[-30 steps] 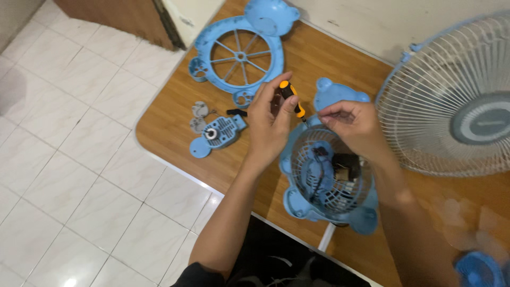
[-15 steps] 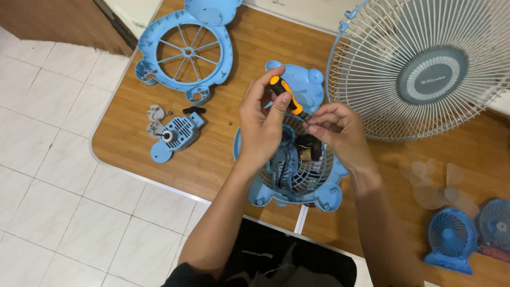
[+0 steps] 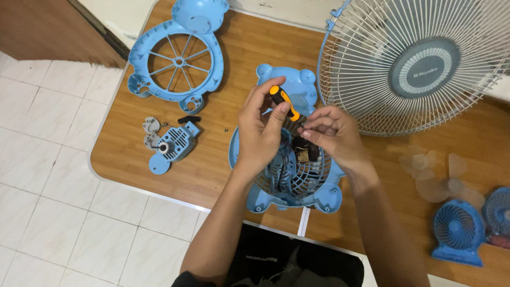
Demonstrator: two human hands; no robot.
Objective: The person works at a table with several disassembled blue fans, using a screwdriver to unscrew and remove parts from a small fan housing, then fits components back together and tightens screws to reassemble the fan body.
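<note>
**Hands close in over the opened fan**

Both hands have drawn together at frame centre. Left hand (image 3: pixel 263 133) fingers wrap the orange-handled screwdriver (image 3: pixel 282 101); right hand (image 3: pixel 329 133) pinches its tip above the blue fan housing (image 3: pixel 289 178). Further, upper left, the removed front grille (image 3: pixel 172 56) lies on the surface (image 3: pixel 223 159); reassembly remains.

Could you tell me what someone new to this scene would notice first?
At the centre, the left hand grips an orange-handled screwdriver while the right hand pinches near its tip, both above a blue bear-shaped fan shell on the wooden table. A big white fan fills the upper right, and another blue fan frame lies upper left.
</note>
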